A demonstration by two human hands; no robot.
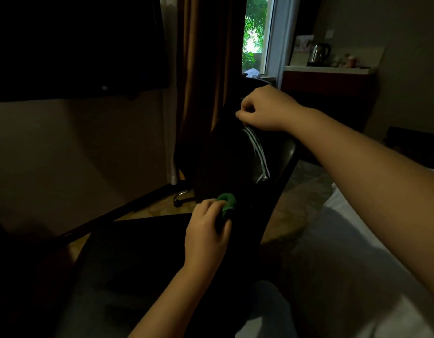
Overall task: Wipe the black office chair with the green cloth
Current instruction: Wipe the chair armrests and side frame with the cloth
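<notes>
a: dim room, and the left hand (207,231) is closed around the green cloth (227,203), bunched small and pressed to the lower back of the black office chair (237,162).

b: and the right hand (262,109) is up at twelve o'clock from it, fingers curled tight over the top edge of the backrest. i'd say it's steadying the chair.

a: good idea on castors. for this stroke i'd want the cloth opened flatter, more face on the surface, then long overlapping passes from the top rim down.

b: agreed, and the top grip should stay firm so the back doesn't swivel away under pressure.

a: so where's the chair relative to the hands?

b: its backrest runs between them. the cloth sits at the left fingertips, about one o'clock from that palm, touching the dark panel. the right hand is well apart from the cloth, at the far end.

a: the seat is too dark to judge.
</notes>
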